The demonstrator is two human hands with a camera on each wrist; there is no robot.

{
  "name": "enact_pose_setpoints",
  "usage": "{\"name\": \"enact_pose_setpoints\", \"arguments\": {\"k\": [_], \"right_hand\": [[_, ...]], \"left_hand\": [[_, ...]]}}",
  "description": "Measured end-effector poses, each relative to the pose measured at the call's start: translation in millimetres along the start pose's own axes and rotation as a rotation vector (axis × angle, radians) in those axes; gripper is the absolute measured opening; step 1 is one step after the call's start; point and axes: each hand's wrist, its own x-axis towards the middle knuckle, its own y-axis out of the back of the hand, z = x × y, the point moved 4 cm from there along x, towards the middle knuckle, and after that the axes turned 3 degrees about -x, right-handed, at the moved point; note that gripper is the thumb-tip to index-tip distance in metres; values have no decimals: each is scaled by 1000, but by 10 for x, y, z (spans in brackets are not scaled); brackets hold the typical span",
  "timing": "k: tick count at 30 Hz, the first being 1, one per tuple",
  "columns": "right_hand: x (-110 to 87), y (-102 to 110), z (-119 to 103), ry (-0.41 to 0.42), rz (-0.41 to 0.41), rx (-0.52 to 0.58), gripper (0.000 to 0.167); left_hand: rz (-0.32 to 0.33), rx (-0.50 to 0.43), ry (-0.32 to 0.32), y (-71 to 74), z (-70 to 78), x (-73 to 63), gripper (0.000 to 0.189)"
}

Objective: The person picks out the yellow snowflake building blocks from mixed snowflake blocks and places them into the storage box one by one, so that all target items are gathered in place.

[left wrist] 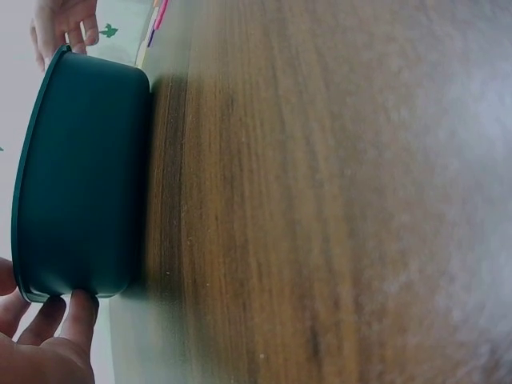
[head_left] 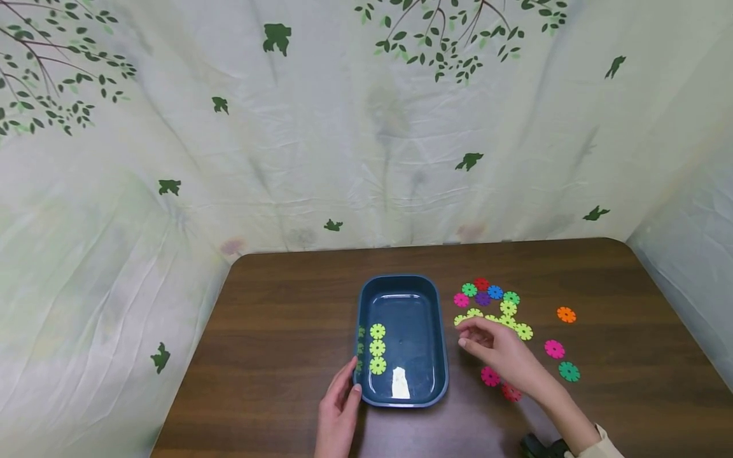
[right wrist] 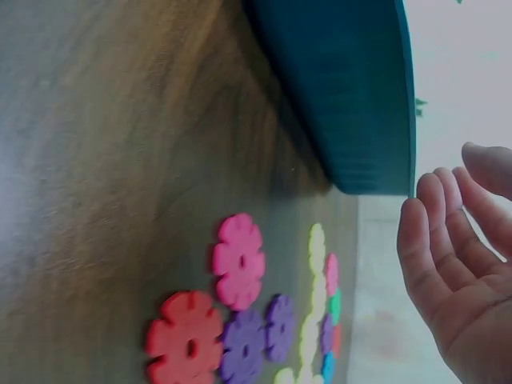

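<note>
A deep blue plastic tray (head_left: 412, 343) stands on the table with three yellow snowflake-shaped building discs (head_left: 377, 348) in a column along its left side. At the tray's front left, my left hand (head_left: 338, 410) holds its edge, thumb by the rim and fingertips against the outer wall (left wrist: 84, 176). My right hand (head_left: 501, 350) hovers to the right of the tray, its fingers (right wrist: 414, 240) loosely bent with nothing seen between them. Just behind it lies a group of yellow discs (head_left: 508, 308), partly hidden by the hand.
Red, green, blue, purple and pink discs (head_left: 483, 298) lie behind the yellow ones. Farther right are an orange disc (head_left: 566, 315), a pink disc (head_left: 554, 348) and a green disc (head_left: 569, 371). A leaf-print curtain (head_left: 401, 159) hangs behind the wooden table (head_left: 275, 343).
</note>
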Motion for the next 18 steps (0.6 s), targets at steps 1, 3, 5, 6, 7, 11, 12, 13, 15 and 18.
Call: {"name": "enact_pose_setpoints", "arguments": {"k": [1, 3, 5, 6, 7, 11, 12, 13, 15, 18], "right_hand": [[-13, 8, 21, -6, 1, 8, 30], [-43, 26, 65, -15, 6, 20, 30], [-71, 54, 108, -15, 16, 20, 30], [-84, 72, 127, -12, 24, 16, 30], [-97, 89, 150, -10, 32, 10, 29], [-141, 167, 245, 1, 62, -14, 28], [-152, 187, 269, 5, 69, -19, 27], [-162, 205, 293, 9, 75, -22, 27], [-182, 245, 338, 21, 91, -33, 25], [-215, 305, 397, 41, 120, -63, 23]], "left_hand": [[1, 2, -1, 2, 2, 0, 47], [0, 6, 1, 5, 4, 0, 47], [-1, 9, 5, 5, 7, -1, 46], [-3, 9, 5, 5, 10, 0, 46], [-3, 9, 8, 5, 12, -1, 46], [-5, 5, 15, 5, 18, -4, 46], [-4, 4, 17, 5, 20, -4, 46], [-3, 6, 20, 6, 20, -5, 46], [-3, 10, 25, 6, 21, -6, 46], [0, 19, 32, 6, 22, -6, 46]]}}
